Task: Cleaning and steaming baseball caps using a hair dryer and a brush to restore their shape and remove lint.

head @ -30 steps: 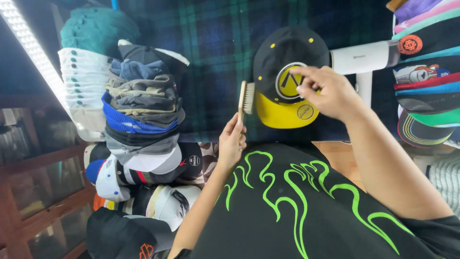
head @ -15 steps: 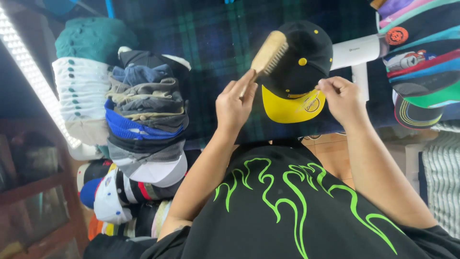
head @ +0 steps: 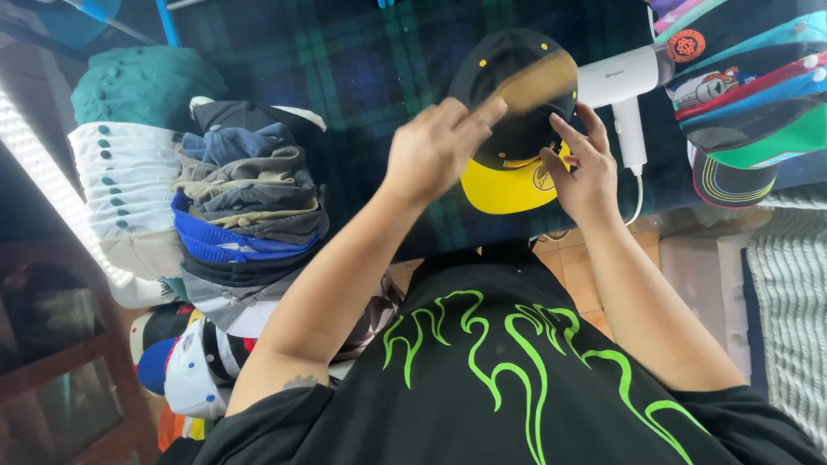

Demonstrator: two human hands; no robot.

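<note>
On cap (head: 508,129) crown | L hand (head: 431,151) brush (head: 534,82) lengthwise up-right | R hand (head: 581,176) at brim

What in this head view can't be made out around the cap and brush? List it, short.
- Wooden brush: motion-blurred; bristles cannot be seen.
- Black cap with yellow brim: its front patch is hidden by the brush and left hand.
- Right hand: covers the brim's right edge.
- White handheld appliance: nozzle end hidden behind the cap stack on the right.
- That stack runs off the right edge.
</note>
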